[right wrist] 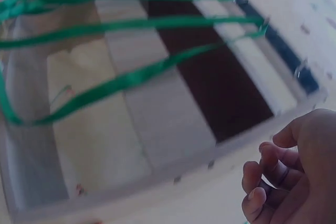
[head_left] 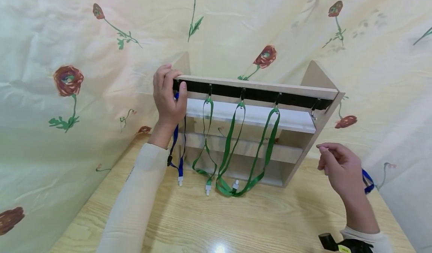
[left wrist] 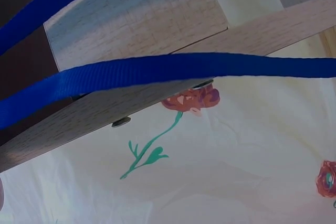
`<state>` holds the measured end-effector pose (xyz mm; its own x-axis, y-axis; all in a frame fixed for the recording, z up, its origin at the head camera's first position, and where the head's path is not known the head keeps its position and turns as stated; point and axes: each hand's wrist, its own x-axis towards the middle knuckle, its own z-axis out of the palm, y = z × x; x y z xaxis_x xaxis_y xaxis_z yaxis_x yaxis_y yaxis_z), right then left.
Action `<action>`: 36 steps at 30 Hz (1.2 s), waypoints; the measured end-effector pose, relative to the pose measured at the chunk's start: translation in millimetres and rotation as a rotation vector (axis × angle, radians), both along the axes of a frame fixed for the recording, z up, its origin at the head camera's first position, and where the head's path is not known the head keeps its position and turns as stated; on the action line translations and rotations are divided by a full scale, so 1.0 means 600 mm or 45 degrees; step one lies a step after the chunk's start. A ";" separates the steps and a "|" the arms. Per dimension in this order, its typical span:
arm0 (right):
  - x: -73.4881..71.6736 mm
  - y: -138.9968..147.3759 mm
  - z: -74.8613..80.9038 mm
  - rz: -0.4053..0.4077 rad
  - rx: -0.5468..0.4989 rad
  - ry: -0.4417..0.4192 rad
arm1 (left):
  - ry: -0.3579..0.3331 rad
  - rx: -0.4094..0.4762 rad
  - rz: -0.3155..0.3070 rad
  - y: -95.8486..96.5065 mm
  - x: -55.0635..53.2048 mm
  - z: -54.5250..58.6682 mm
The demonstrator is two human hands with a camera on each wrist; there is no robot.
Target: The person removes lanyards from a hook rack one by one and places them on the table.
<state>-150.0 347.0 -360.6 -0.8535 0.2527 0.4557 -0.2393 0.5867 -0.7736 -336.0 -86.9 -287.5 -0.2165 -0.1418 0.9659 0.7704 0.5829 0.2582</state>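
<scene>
My left hand grips the top left corner of a wooden shelf rack, fingers over the top board and thumb on the black strip in front. Beside that hand hangs a blue lanyard, whose strap crosses the left wrist view. Three green lanyards hang from hooks along the strip, with pale plastic clips at their lower ends. At the strip's right end a hook carries nothing. My right hand is raised to the rack's right, its fingers loosely curled around nothing.
The rack stands tilted in the head view on a wood-grain table. Another blue lanyard shows behind the right wrist. Flower-patterned cloth surrounds the table at the back and sides. The rack has a white shelf.
</scene>
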 end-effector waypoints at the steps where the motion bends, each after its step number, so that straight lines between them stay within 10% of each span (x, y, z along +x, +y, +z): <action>1: 0.002 -0.008 0.003 0.014 0.009 0.009 | -0.002 -0.002 0.001 0.000 0.000 0.000; 23: 0.009 -0.145 0.056 0.360 0.236 -0.275 | 0.000 0.006 0.019 0.000 0.000 -0.002; 36: -0.012 -0.201 0.050 0.303 0.152 -0.300 | 0.001 0.009 0.009 0.003 0.002 -0.002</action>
<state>-157.5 226.6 -330.6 -0.9672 -0.0093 0.2539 -0.2037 0.6255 -0.7532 -334.9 -85.4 -288.8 -0.2148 -0.1503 0.9650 0.7665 0.5864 0.2619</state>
